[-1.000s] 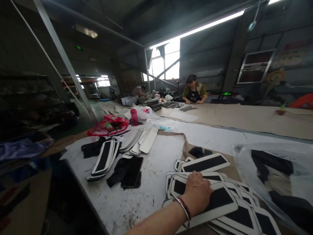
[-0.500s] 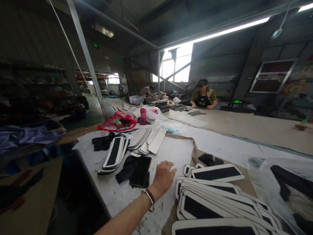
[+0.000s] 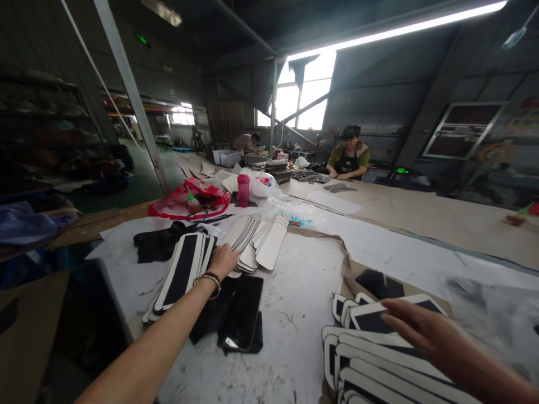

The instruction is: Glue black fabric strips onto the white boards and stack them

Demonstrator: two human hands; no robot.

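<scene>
My left hand reaches to the near end of a fanned stack of white rounded panels. Its fingertips are hidden behind the hand, so their grip does not show. Just left of it lies a stack of white-bordered black panels. My right hand, slightly blurred, is open with fingers stretched out over the right-hand pile of white-bordered black panels. Nothing shows in it, and whether it touches the pile is unclear. A second fan of white panels lies right of my left hand.
A dark phone lies on black cloth near my left forearm. Behind the panels are a red plastic bag, a pink bottle and clear plastic. Across the table a person works; another person bends farther back.
My left hand has moved left and away from me, from bare tabletop to the white panels. My right hand has come into view over the right pile. The camera view has shifted.
</scene>
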